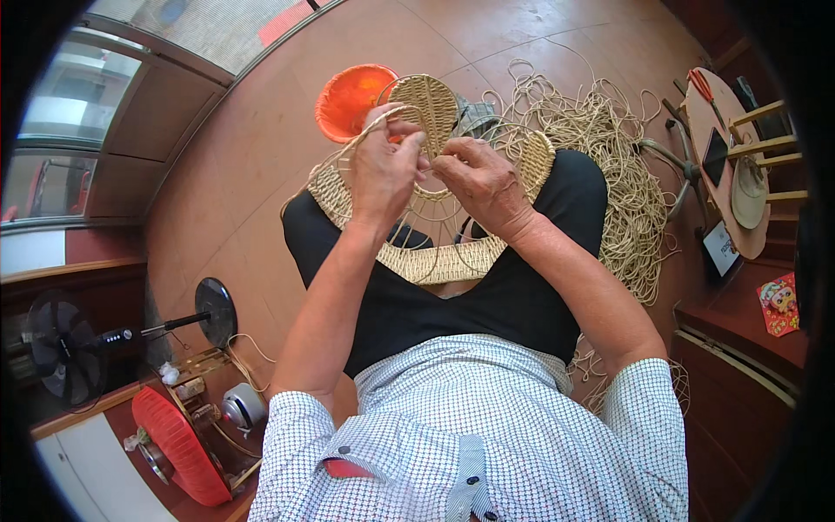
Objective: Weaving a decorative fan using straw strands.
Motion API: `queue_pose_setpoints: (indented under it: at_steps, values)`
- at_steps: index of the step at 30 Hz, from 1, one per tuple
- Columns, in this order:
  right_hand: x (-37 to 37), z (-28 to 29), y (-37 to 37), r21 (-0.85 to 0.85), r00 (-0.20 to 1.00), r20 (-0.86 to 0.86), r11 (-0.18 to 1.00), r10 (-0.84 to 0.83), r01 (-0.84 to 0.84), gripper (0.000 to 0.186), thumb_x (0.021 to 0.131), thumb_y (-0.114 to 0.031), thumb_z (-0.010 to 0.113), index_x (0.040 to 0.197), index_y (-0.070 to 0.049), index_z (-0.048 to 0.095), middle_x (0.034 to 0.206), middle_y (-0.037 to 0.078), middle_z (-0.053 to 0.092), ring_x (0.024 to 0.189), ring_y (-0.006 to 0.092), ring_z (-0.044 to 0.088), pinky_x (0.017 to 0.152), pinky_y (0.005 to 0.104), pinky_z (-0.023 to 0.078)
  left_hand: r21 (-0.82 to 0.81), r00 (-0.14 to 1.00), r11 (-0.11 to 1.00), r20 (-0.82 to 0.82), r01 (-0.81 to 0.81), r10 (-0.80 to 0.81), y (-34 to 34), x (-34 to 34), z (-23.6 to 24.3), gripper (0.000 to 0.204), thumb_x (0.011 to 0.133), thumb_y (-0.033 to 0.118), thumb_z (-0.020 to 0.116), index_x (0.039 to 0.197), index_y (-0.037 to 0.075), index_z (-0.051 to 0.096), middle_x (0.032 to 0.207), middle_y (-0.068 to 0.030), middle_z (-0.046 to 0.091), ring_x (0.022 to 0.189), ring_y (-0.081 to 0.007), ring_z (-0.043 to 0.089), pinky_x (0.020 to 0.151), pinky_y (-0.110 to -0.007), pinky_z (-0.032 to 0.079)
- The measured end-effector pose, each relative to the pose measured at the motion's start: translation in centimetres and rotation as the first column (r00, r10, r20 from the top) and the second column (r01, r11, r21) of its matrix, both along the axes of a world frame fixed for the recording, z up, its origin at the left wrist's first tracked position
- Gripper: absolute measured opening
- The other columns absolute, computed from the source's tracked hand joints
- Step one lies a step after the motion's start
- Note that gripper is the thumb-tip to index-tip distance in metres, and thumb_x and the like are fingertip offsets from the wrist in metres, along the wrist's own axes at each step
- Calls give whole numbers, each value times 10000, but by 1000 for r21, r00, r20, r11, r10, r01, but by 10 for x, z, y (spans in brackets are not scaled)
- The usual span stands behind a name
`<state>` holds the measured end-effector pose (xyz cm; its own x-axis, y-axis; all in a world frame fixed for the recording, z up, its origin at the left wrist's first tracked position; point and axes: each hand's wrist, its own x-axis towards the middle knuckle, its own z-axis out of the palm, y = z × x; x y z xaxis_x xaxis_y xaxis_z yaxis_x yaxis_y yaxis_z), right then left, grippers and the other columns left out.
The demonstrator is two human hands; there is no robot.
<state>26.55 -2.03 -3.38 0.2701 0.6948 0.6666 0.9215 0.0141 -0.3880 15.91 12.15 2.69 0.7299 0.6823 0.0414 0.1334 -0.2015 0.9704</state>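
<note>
A half-woven piece of straw-coloured cord on a thin wire frame (pixel 444 263) rests across my thighs, its woven rim curving around an open, wire-ribbed middle. My left hand (pixel 383 170) is closed, thumb against fingers, on a loop of cord (pixel 323 165) that hangs down to the left. Close beside it, my right hand (pixel 480 178) is pinched together at the frame's inner ring; cord and wire overlap there, and what exactly its fingertips grip is hidden. Beyond the hands stands a rounded, tightly woven panel (pixel 422 96).
A big tangle of loose cord (pixel 609 183) covers the floor at right. An orange-lined bucket (pixel 348 100) stands beyond my left hand. A black fan (pixel 65 348) and a red-covered machine (pixel 187 444) are at left. Red-handled scissors (pixel 703 87) lie on a board (pixel 722 174) at right.
</note>
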Motion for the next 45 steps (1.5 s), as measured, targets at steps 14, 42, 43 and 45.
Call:
queue_pose_setpoints:
  at_steps: [14,42,43,45]
  values:
    - [-5,3,0,-39,1000,-11,999,-11,11,167,880,-107,730,1042,-137,703,976,31,600,919,235,674,759,380,592,251,992,960,-5,-120,125,-16,5,-39,604,977,-16,618,1548,-30,422,1082,-111,697,690,-122,667,563,-276,553]
    - [-4,10,-3,-13,995,-96,999,40,-41,127,911,-86,733,1032,-93,693,945,93,629,911,310,687,784,426,574,898,999,441,27,-13,-25,-31,-48,-50,512,942,-13,695,1441,76,625,1038,-88,774,845,-223,770,712,-347,609]
    - [-3,10,-2,-14,995,-96,999,39,-41,127,911,-86,733,1032,-93,693,945,93,629,911,310,687,784,426,574,897,999,441,28,-14,-25,-37,-50,-50,512,942,-13,695,1441,76,625,1038,-88,774,845,-223,770,712,-347,609]
    - [-1,7,1,24,995,-84,998,52,-50,142,906,-93,738,1034,-83,676,944,96,637,906,319,688,788,435,573,621,997,781,13,-66,74,-57,-56,-46,477,968,-4,694,1427,109,635,921,-115,750,770,-251,754,674,-362,583]
